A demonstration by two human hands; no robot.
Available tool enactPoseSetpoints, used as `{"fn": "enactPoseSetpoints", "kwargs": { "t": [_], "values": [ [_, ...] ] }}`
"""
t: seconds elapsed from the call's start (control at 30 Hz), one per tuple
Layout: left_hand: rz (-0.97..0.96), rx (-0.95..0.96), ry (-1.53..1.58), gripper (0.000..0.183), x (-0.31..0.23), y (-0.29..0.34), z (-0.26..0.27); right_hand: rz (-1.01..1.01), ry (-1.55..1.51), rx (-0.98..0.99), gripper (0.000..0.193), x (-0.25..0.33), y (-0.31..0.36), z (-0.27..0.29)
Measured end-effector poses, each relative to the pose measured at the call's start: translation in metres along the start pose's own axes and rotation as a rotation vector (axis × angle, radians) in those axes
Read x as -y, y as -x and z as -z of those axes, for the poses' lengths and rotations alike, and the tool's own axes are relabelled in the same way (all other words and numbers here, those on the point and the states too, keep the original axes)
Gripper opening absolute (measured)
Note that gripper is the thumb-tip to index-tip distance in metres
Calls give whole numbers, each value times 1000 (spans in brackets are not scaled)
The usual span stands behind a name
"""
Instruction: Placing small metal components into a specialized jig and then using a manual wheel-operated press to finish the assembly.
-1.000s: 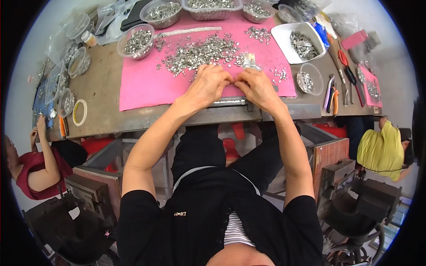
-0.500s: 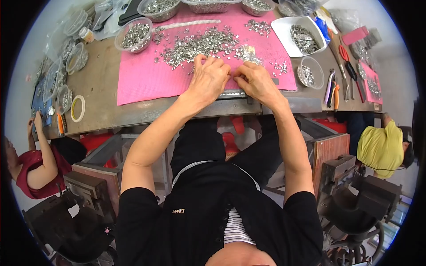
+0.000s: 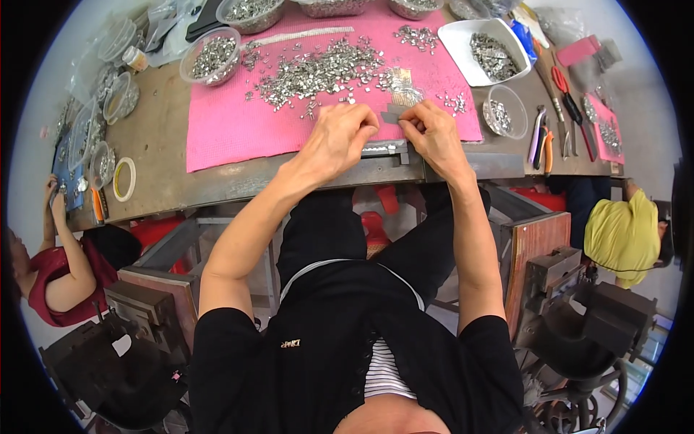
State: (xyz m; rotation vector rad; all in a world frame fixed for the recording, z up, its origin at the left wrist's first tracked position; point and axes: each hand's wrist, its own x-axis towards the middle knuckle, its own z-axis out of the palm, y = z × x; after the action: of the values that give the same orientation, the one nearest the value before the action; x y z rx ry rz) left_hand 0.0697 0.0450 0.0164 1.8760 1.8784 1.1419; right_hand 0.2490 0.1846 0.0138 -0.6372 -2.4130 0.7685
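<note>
My left hand (image 3: 336, 137) hovers over the front of the pink mat (image 3: 224, 126), thumb and fingers pinched together. Whatever lies between those fingertips is too small to make out. My right hand (image 3: 435, 137) is closed at the right end of a small flat dark grey piece (image 3: 392, 113). Below and between the hands, a narrow metal fixture (image 3: 383, 150) at the bench edge carries a row of small shiny parts. A loose pile of small silver metal parts (image 3: 311, 76) spreads over the mat beyond my left hand. Thin shiny strips (image 3: 405, 90) lie just beyond my right hand.
Clear tubs (image 3: 211, 58) of metal parts stand along the back and left. At the right are a white tray (image 3: 448, 36), a round tub (image 3: 504, 112), pliers (image 3: 547, 152) and red-handled cutters (image 3: 560, 81). A tape roll (image 3: 124, 179) lies left. Other people sit at both sides.
My hands have moved apart and slightly toward me, uncovering the fixture and the grey piece between them. The view has shifted slightly.
</note>
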Motion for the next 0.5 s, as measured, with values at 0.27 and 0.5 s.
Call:
{"fn": "enactPoseSetpoints", "kwargs": {
  "t": [0.27, 0.5],
  "values": [
    [-56, -111, 98, 6, -18, 15, -16, 76, 105, -17, 9, 0, 0, -3],
    [-108, -143, 34, 8, -14, 14, -21, 93, 110, -55, 9, -1, 2, -1]
  ]
}}
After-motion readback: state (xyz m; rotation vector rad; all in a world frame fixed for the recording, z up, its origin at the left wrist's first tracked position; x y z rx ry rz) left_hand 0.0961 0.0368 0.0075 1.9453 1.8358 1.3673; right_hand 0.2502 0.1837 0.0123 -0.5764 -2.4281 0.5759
